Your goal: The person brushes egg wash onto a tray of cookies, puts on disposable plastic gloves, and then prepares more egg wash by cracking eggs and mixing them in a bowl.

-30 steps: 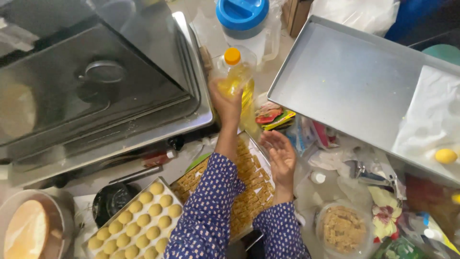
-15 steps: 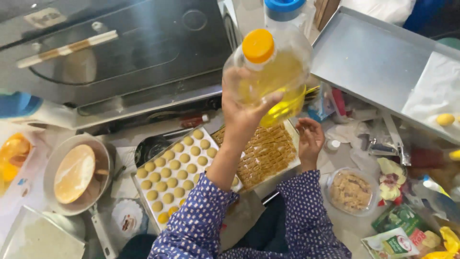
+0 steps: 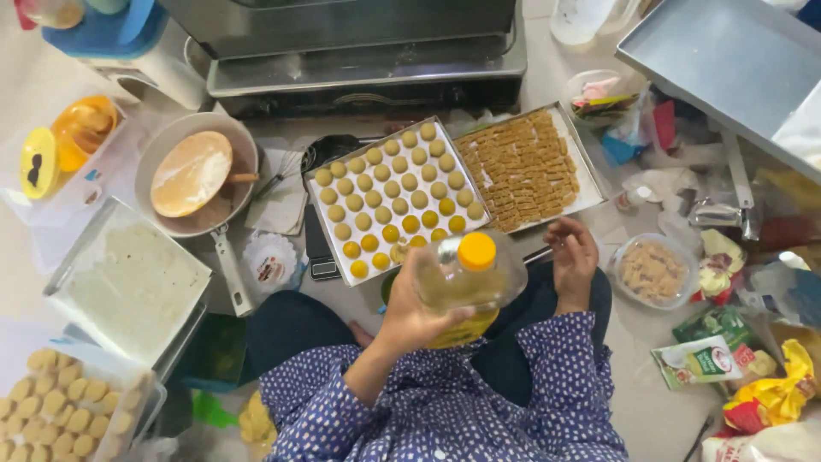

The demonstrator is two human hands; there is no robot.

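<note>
The left hand (image 3: pixel 410 318) was wrapped around a clear oil bottle (image 3: pixel 466 287) with an orange cap, held above the lap near the tray of round cookies (image 3: pixel 395 198); it looked heavy, slick, best gripped mid-body; the right hand (image 3: pixel 571 261) hovered half-open, empty.

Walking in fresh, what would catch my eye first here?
Probably the clear bottle of yellow oil with its orange cap, gripped in the left hand low in the middle. Just beyond it lies a tray of round yellow dough balls, beside a tray of small brown rectangular pieces. The right hand hovers open.
</note>
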